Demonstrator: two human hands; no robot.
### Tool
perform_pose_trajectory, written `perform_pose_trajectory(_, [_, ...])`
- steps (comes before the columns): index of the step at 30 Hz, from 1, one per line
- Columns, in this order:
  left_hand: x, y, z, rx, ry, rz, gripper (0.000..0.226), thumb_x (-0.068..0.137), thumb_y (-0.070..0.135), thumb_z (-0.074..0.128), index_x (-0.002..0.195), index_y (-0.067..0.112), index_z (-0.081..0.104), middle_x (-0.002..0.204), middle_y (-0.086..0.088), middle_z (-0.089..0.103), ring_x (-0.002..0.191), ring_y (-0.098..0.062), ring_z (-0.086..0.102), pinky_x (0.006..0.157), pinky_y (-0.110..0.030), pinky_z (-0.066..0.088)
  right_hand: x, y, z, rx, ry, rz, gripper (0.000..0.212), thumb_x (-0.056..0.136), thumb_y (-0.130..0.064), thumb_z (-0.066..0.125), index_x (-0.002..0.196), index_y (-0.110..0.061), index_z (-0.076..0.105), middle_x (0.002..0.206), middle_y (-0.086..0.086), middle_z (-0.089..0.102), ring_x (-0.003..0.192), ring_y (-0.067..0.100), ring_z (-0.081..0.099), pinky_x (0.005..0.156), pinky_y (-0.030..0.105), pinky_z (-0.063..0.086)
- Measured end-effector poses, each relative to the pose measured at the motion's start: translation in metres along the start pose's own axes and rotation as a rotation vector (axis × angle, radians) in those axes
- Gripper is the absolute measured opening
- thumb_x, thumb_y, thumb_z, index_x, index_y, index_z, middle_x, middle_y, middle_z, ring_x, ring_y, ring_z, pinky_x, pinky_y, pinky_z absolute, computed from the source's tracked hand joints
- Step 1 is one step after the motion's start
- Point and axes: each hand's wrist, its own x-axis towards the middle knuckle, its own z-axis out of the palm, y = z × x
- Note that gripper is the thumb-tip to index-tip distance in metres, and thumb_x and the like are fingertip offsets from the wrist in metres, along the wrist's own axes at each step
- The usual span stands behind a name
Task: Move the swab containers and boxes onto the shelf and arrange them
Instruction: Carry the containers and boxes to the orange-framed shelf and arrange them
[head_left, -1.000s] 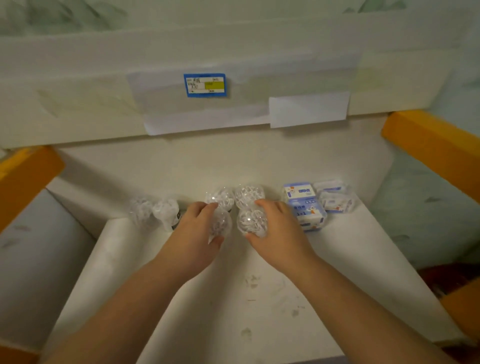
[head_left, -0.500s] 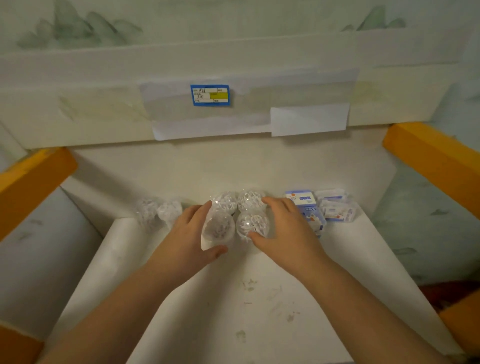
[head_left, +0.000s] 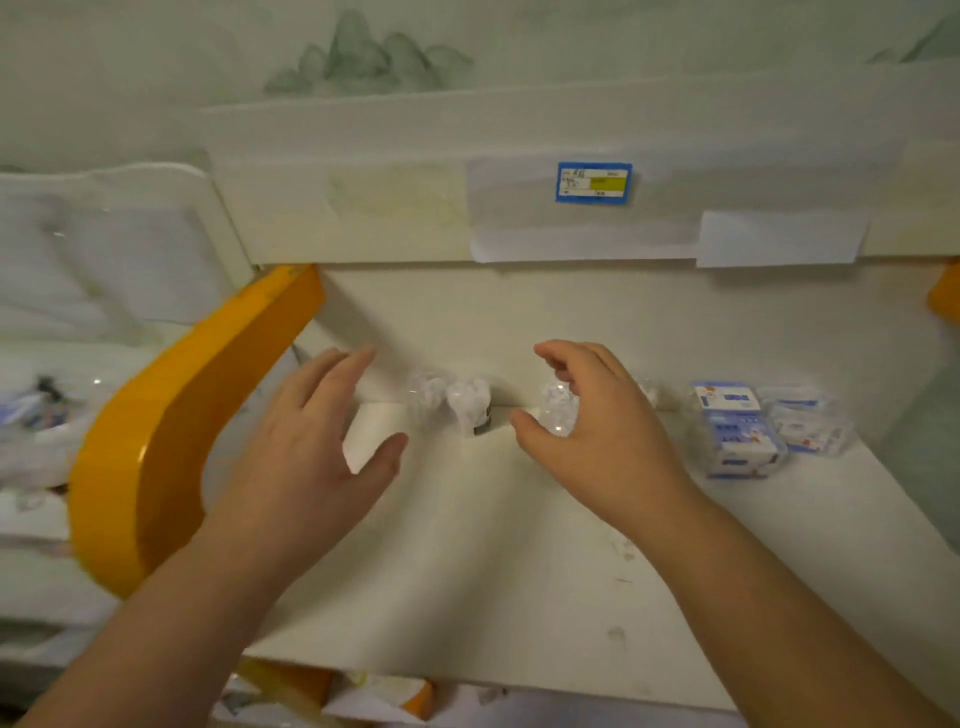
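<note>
The white shelf (head_left: 493, 561) carries a row of clear round swab containers near its back. Two of them (head_left: 449, 405) stand together between my hands. Another clear container (head_left: 560, 410) sits just under my right hand (head_left: 602, 436), whose fingers arch loosely over it without clasping it. More of that group is hidden behind the hand. A blue-and-white swab box (head_left: 732, 434) and a clear wrapped pack (head_left: 802, 423) stand to the right. My left hand (head_left: 322, 431) hovers with fingers spread, left of the containers, holding nothing.
An orange curved bracket (head_left: 171, 421) borders the shelf on the left, with another orange piece (head_left: 945, 296) at the far right. A blue price label (head_left: 594, 183) hangs on the upper shelf's edge. A cluttered neighbouring shelf (head_left: 36, 415) lies to the left.
Both hands have let go of the containers they held. My left hand has moved left and opened. The view has swung to the left, bringing the left bracket closer.
</note>
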Motion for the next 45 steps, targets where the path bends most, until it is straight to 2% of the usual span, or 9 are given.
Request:
perform_pose_trajectory(6, [-0.03, -0.07, -0.063, -0.038, 0.096, -0.022, 0.067, 0.081, 0.047, 0.061, 0.141, 0.023, 0.044, 0.144, 0.002, 0.042, 0.135, -0.018, 0.038, 0.107, -0.031, 0.031, -0.004, -0.079, 0.047, 0.053, -0.033, -0.052, 0.049, 0.081, -0.036, 0.072, 0.127, -0.028, 0.057, 0.121, -0.016, 0.053, 0.113, 0.003, 0.052, 0.1, 0.031, 0.046])
perform_pose_trajectory(10, [-0.055, -0.122, -0.109, -0.066, 0.183, -0.037, 0.053, 0.086, 0.039, 0.062, 0.135, 0.025, 0.051, 0.137, 0.008, 0.046, 0.13, -0.01, 0.04, 0.104, -0.016, 0.026, -0.014, -0.14, 0.086, 0.053, -0.065, -0.094, 0.046, 0.084, -0.038, 0.07, 0.128, -0.029, 0.056, 0.121, -0.017, 0.052, 0.114, 0.002, 0.051, 0.101, 0.031, 0.047])
perform_pose_trajectory(13, [-0.069, -0.17, -0.134, -0.04, 0.161, -0.094, 0.057, 0.084, 0.038, 0.064, 0.138, 0.026, 0.047, 0.139, 0.009, 0.044, 0.128, -0.012, 0.041, 0.102, -0.027, 0.031, -0.02, -0.187, 0.114, 0.063, -0.03, -0.145, 0.044, 0.085, -0.038, 0.069, 0.127, -0.031, 0.056, 0.118, -0.018, 0.053, 0.114, 0.0, 0.051, 0.1, 0.03, 0.047])
perform_pose_trajectory(17, [-0.097, -0.239, -0.155, 0.008, 0.105, -0.167, 0.059, 0.085, 0.04, 0.062, 0.14, 0.025, 0.047, 0.141, 0.008, 0.043, 0.133, -0.01, 0.033, 0.104, -0.028, 0.029, -0.028, -0.244, 0.152, 0.062, 0.023, -0.232, 0.043, 0.085, -0.033, 0.07, 0.126, -0.027, 0.058, 0.119, -0.014, 0.054, 0.113, 0.001, 0.052, 0.1, 0.029, 0.046])
perform_pose_trajectory(21, [-0.119, -0.297, -0.17, 0.025, 0.035, -0.21, 0.06, 0.086, 0.044, 0.059, 0.141, 0.027, 0.045, 0.142, 0.01, 0.042, 0.135, -0.012, 0.033, 0.109, -0.035, 0.034, -0.035, -0.284, 0.198, 0.033, -0.027, -0.232, 0.044, 0.086, -0.037, 0.069, 0.127, -0.033, 0.055, 0.12, -0.021, 0.051, 0.114, -0.004, 0.049, 0.101, 0.023, 0.044])
perform_pose_trajectory(28, [-0.128, -0.361, -0.171, -0.033, 0.018, -0.267, 0.056, 0.087, 0.043, 0.059, 0.139, 0.028, 0.046, 0.14, 0.014, 0.041, 0.132, -0.007, 0.036, 0.107, -0.032, 0.036, -0.026, -0.306, 0.283, -0.036, -0.181, -0.165, 0.046, 0.085, -0.042, 0.068, 0.128, -0.036, 0.053, 0.12, -0.021, 0.049, 0.11, -0.003, 0.048, 0.095, 0.02, 0.044])
perform_pose_trajectory(32, [-0.115, -0.394, -0.159, -0.08, -0.008, -0.3, 0.052, 0.088, 0.042, 0.06, 0.138, 0.032, 0.046, 0.135, 0.02, 0.041, 0.11, -0.01, 0.05, 0.097, -0.026, 0.039, -0.006, -0.312, 0.331, 0.002, -0.239, -0.165, 0.046, 0.085, -0.039, 0.067, 0.129, -0.033, 0.053, 0.121, -0.018, 0.049, 0.114, 0.002, 0.05, 0.099, 0.025, 0.044])
perform_pose_trajectory(37, [-0.088, -0.448, -0.156, 0.006, -0.004, -0.344, 0.052, 0.089, 0.04, 0.06, 0.137, 0.03, 0.046, 0.135, 0.018, 0.042, 0.126, -0.001, 0.035, 0.098, -0.02, 0.029, 0.035, -0.328, 0.389, 0.024, -0.261, -0.203, 0.044, 0.086, -0.037, 0.067, 0.128, -0.032, 0.055, 0.124, -0.015, 0.051, 0.117, 0.006, 0.05, 0.097, 0.023, 0.041])
perform_pose_trajectory(45, [-0.044, -0.519, -0.142, 0.03, -0.072, -0.381, 0.053, 0.088, 0.043, 0.057, 0.139, 0.031, 0.045, 0.136, 0.018, 0.042, 0.127, -0.005, 0.038, 0.098, -0.022, 0.033, 0.085, -0.339, 0.457, 0.048, -0.292, -0.161, 0.042, 0.084, -0.036, 0.068, 0.124, -0.032, 0.057, 0.119, -0.017, 0.051, 0.11, 0.006, 0.051, 0.09, 0.02, 0.04])
